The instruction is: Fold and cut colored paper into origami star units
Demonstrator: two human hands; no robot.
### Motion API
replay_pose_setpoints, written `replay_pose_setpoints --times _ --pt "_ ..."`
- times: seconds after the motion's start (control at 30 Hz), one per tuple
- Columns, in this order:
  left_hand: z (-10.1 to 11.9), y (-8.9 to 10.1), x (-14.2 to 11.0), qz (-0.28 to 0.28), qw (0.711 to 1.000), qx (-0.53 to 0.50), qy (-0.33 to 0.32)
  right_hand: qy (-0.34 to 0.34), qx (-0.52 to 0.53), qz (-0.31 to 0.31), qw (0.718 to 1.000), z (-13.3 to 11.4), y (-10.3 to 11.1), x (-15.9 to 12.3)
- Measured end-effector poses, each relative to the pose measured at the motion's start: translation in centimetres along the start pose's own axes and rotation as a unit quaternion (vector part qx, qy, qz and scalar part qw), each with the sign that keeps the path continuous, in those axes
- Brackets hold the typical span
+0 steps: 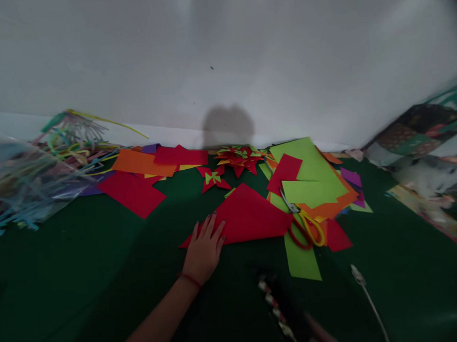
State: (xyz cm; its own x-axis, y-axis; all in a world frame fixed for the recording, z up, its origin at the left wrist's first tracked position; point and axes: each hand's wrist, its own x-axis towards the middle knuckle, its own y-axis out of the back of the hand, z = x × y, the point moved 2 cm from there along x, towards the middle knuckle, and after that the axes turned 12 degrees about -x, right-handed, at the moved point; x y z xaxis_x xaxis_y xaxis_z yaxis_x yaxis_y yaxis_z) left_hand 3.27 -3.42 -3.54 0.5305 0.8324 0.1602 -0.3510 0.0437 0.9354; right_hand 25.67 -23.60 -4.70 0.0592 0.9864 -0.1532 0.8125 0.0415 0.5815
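My left hand (204, 251) lies flat with its fingers spread on the left part of a folded red paper triangle (250, 216). My right hand (323, 337) shows only in part at the bottom edge, smeared by motion. It appears closed around the lower end of a dark, long object (287, 303) with a light-and-red patterned strip along one side; blur hides its kind. Scissors (306, 225) with a yellow and a red handle loop lie at the triangle's right corner. Behind the triangle sit a small red paper star (212, 178) with a green centre and a layered paper flower (239, 157).
Green (304, 162), orange (144, 162) and red paper sheets (133, 191) lie along the wall. At the left is a clear plastic bag (40, 170) of coloured strips. A white cable (367, 294) runs at the right, near a patterned bag (414, 130).
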Motion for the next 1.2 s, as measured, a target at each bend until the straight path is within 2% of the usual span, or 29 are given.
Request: replay_pose_setpoints --times 0.03,0.07,0.13,0.17,0.23,0.3,0.4,0.53,0.63,0.73,0.87,0.93,1.03,1.13,1.2 --pt "0.0 -0.1 0.0 0.0 1.0 0.003 -0.002 -0.02 0.033 0.012 0.999 -0.2 1.2 0.1" --pt "-0.1 -0.1 0.0 -0.001 1.0 0.005 -0.005 -0.076 0.138 0.026 0.987 -0.5 2.2 0.2" --pt "-0.1 -0.2 0.1 -0.004 1.0 0.009 -0.01 -0.182 0.343 0.07 0.919 -1.4 3.8 0.8" --pt "-0.2 -0.3 0.1 -0.007 1.0 0.011 -0.012 -0.209 0.408 0.081 0.885 -2.0 4.4 1.2" --pt "-0.3 -0.4 0.1 -0.008 1.0 0.016 -0.012 -0.214 0.475 0.138 0.842 -3.0 5.6 2.2" --pt "-0.3 -0.5 0.1 -0.01 1.0 0.02 -0.01 -0.201 0.497 0.178 0.825 -3.5 6.3 3.0" --pt "-0.4 -0.5 0.1 -0.012 1.0 0.024 -0.01 -0.183 0.464 0.21 0.841 -3.5 6.6 3.7" --pt "-0.4 -0.4 0.1 -0.01 0.999 0.027 -0.014 -0.212 0.398 0.217 0.866 -3.6 6.4 4.5" --pt "-0.3 -0.4 0.1 -0.013 0.999 0.027 -0.017 -0.219 0.393 0.223 0.865 -3.9 6.7 4.8" --pt "-0.3 -0.4 0.1 -0.014 0.999 0.028 -0.018 -0.196 0.434 0.215 0.853 -3.6 7.3 5.0" --pt "-0.4 -0.4 0.1 -0.012 0.999 0.031 -0.017 -0.224 0.447 0.227 0.835 -1.5 8.4 5.0" --pt "-0.4 -0.4 0.1 -0.011 0.999 0.031 -0.021 -0.239 0.42 0.245 0.841 -0.3 9.2 5.2" --pt "-0.4 -0.4 0.1 -0.009 0.999 0.033 -0.024 -0.251 0.394 0.234 0.853 0.9 10.6 5.7" --pt "-0.3 -0.4 0.2 -0.011 0.999 0.036 -0.025 -0.266 0.398 0.215 0.851 1.9 12.1 6.4" --pt "-0.3 -0.4 0.2 -0.014 0.999 0.036 -0.025 -0.278 0.388 0.229 0.848 2.8 13.1 6.7"
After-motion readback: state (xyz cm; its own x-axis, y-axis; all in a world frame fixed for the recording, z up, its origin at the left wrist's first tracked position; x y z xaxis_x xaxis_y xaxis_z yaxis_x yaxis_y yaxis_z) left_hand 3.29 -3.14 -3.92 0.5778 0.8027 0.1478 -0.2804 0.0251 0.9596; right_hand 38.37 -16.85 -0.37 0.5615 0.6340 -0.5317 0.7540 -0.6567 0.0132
